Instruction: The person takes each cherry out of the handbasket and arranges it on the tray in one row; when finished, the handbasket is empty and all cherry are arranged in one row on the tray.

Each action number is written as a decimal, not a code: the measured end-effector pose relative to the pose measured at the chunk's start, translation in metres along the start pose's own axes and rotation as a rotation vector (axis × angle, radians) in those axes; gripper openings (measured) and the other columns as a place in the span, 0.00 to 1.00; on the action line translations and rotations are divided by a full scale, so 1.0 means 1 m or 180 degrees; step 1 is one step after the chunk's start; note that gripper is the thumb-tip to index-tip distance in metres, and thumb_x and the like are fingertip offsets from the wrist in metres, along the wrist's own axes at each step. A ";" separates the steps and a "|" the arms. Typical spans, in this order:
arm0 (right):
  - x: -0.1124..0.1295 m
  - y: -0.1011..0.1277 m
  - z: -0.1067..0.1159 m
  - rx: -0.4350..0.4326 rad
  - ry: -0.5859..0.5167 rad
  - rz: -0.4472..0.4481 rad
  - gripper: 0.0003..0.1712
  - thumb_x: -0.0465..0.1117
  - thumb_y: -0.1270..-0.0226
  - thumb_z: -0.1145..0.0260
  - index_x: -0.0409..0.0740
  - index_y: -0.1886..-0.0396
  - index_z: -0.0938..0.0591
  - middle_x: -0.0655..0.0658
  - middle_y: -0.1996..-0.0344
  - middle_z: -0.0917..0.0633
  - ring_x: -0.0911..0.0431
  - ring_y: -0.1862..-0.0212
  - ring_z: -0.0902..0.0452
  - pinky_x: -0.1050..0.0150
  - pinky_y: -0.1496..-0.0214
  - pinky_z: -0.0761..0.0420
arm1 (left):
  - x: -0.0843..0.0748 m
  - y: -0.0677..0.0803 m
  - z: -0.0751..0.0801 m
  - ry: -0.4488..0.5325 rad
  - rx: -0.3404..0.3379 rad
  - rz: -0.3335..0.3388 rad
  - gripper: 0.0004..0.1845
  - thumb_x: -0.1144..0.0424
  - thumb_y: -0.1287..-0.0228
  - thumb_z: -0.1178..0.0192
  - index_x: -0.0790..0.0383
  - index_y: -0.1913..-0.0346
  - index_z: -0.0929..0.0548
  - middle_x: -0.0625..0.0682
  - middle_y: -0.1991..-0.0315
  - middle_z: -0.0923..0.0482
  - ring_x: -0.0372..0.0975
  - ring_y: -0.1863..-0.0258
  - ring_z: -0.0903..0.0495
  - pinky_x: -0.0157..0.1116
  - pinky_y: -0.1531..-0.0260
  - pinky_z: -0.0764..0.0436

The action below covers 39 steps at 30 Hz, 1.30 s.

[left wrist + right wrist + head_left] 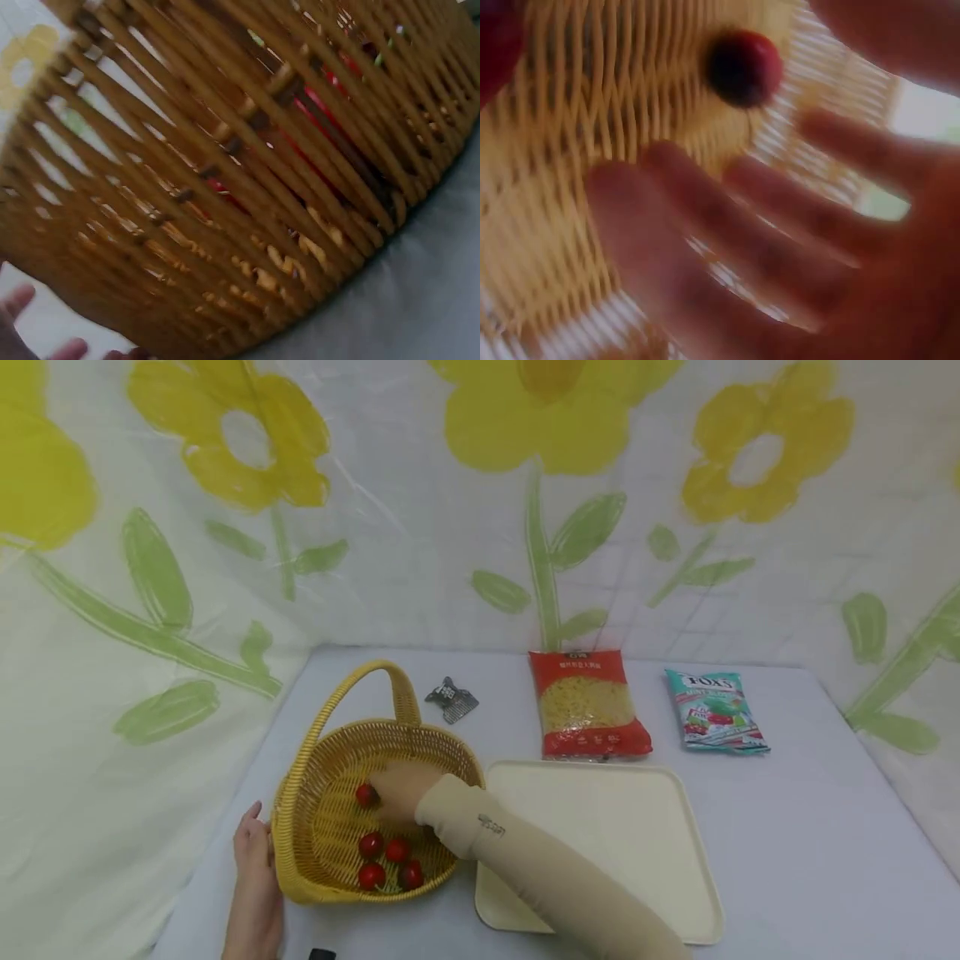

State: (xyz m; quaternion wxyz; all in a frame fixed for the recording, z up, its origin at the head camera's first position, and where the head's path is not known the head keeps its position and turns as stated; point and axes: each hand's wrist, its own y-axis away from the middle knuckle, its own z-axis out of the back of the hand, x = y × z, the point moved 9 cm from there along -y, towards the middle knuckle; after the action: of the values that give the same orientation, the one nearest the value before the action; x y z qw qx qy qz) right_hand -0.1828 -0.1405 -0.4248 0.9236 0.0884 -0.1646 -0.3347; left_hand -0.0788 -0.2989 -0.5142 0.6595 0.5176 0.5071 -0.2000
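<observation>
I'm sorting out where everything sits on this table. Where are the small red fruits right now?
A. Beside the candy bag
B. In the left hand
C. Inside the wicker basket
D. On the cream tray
C: the head view shows the red fruits lying on the floor of the wicker basket, where the right hand reaches in, while the cream tray beside it holds none.

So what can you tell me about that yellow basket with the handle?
The yellow woven wicker basket stands upright on the white table, left of the cream plastic tray. It is round, with open slatted sides and one arched handle. Five small red round fruits lie inside. The left hand rests against its outer wall; the right hand reaches inside, beside one fruit.
</observation>
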 end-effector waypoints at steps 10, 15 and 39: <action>0.016 -0.038 -0.014 -0.0052 0.0294 -0.0015 0.13 0.43 0.36 0.36 0.56 0.51 0.21 0.54 0.56 0.19 0.63 0.58 0.25 0.72 0.63 0.21 | -0.012 -0.008 -0.030 0.0035 0.0495 -0.0584 0.31 0.33 0.30 0.71 0.28 0.27 0.61 0.34 0.25 0.61 0.37 0.25 0.56 0.31 0.29 0.44; 0.023 -0.041 -0.018 -0.0089 0.0478 0.0137 0.09 0.40 0.36 0.34 0.55 0.57 0.19 0.55 0.59 0.18 0.64 0.61 0.25 0.75 0.63 0.22 | -0.011 -0.011 -0.031 -0.0055 0.0502 -0.0623 0.32 0.33 0.30 0.71 0.31 0.26 0.59 0.36 0.25 0.59 0.37 0.25 0.55 0.31 0.29 0.42; -0.118 0.109 0.069 -0.1715 -0.1667 -0.0559 0.20 0.38 0.37 0.32 0.44 0.45 0.23 0.47 0.53 0.20 0.58 0.61 0.22 0.66 0.59 0.18 | -0.011 -0.010 -0.016 0.0656 0.0255 -0.0817 0.27 0.48 0.24 0.60 0.38 0.26 0.52 0.41 0.26 0.50 0.34 0.30 0.41 0.25 0.40 0.29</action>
State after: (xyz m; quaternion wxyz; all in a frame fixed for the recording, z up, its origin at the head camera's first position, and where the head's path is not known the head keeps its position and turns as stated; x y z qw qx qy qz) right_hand -0.2289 0.0147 -0.3596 0.8083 -0.2322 -0.2929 -0.4550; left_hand -0.0985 -0.2909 -0.5089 0.5518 0.4922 0.6257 -0.2485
